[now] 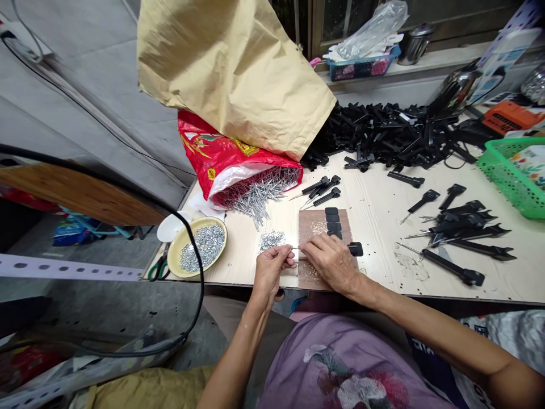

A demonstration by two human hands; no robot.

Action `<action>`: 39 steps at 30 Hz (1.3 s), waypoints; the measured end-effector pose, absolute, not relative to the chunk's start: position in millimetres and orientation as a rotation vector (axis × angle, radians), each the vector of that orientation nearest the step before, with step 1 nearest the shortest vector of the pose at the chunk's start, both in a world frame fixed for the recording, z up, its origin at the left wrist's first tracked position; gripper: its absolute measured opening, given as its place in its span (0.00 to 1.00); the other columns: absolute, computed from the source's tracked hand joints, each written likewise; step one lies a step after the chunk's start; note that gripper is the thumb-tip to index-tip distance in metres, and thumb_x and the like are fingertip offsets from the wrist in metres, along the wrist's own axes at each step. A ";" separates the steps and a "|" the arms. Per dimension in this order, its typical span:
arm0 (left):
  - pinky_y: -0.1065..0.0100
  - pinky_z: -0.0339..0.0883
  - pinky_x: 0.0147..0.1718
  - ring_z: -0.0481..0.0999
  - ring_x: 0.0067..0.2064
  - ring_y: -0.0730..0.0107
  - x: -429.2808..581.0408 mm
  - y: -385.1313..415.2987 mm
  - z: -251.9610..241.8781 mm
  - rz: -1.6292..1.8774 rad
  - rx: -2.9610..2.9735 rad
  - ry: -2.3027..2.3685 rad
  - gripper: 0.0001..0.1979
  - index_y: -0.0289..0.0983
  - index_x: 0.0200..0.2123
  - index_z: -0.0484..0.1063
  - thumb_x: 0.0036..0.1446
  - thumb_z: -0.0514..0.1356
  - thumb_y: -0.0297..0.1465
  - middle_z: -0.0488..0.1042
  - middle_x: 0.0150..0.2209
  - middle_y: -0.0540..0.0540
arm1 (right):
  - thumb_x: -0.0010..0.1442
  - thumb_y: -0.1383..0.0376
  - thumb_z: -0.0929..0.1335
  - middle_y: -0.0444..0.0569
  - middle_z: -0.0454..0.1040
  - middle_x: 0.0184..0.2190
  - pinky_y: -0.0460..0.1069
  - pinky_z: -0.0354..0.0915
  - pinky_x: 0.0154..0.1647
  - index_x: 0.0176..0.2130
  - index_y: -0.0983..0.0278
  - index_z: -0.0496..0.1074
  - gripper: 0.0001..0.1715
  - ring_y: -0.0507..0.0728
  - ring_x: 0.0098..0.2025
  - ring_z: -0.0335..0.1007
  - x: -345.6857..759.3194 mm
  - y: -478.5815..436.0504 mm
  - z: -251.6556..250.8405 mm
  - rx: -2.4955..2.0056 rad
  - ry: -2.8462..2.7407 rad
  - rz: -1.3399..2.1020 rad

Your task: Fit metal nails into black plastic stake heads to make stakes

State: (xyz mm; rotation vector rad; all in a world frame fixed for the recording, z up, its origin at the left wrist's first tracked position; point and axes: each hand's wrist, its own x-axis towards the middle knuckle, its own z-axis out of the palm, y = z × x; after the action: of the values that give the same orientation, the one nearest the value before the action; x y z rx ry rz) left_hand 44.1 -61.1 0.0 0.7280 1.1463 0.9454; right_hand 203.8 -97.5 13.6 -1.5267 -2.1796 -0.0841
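My left hand [275, 264] is closed, its thumb and forefinger pinching the tip of a thin metal rod [294, 248]. My right hand [330, 259] lies closed over a black plastic handle [355, 249], whose end sticks out past the fingers on the right; the rod points left from it. Both hands are above the brown board [304, 218] at the table's front edge. Black flat pieces [332, 218] stand in a column on that board. Just behind my left hand is a small heap of metal bits [271, 240].
A yellow bowl [175, 250] of metal bits and green-handled scissors [159, 269] are at left. Behind, a red bag [200, 153] spills metal rods [255, 201]. Black parts [374, 130] are heaped at the back, assembled black tools [464, 224] lie right, beside a green basket [506, 184].
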 end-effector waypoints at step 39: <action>0.73 0.68 0.25 0.70 0.22 0.78 35.2 -52.0 -0.6 0.791 1.062 1.125 0.14 0.31 0.27 0.76 0.45 0.67 0.38 0.74 0.23 0.48 | 0.64 0.65 0.61 0.50 0.69 0.35 0.47 0.63 0.36 0.41 0.65 0.70 0.10 0.53 0.36 0.67 217.6 -96.3 3.2 -1.438 -2.062 0.478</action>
State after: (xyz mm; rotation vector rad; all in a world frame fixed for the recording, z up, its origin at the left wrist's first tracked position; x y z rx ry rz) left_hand 35.2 -52.0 -0.6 1.0621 1.1246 0.7907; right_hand 217.6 -96.3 3.2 -1.4379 -2.0625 0.4779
